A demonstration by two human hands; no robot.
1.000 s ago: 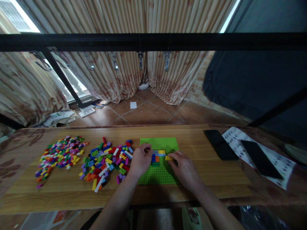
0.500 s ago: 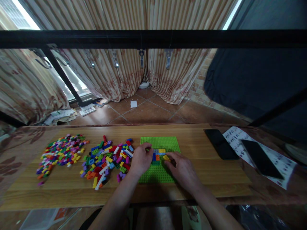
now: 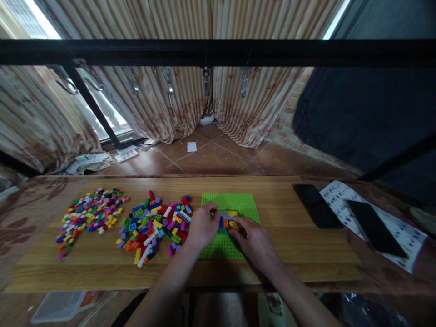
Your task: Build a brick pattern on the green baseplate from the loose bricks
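Note:
A green studded baseplate (image 3: 221, 250) lies in front of me, carrying a small cluster of building bricks in grey, blue, orange, yellow and green. My right hand (image 3: 255, 238) pinches a yellow brick (image 3: 233, 225) between thumb and finger, at the right side of the cluster beside an orange brick (image 3: 225, 223). At the cluster's left edge is my left hand (image 3: 203, 223), its fingers curled inward and its thumb close to a blue brick (image 3: 221, 222). Whatever lies between the left fingers is hidden.
Two heaps of loose bricks lie to the left: a far one of small pieces (image 3: 91, 209) and a nearer one of larger pieces (image 3: 153, 227). Right of the baseplate are a black phone (image 3: 317, 205), a printed sheet (image 3: 335, 200) and another dark flat device (image 3: 376, 228).
My right hand has brought the yellow brick slightly left and down, against the cluster. My left hand stays at the cluster's left edge. The camera view has shifted a little.

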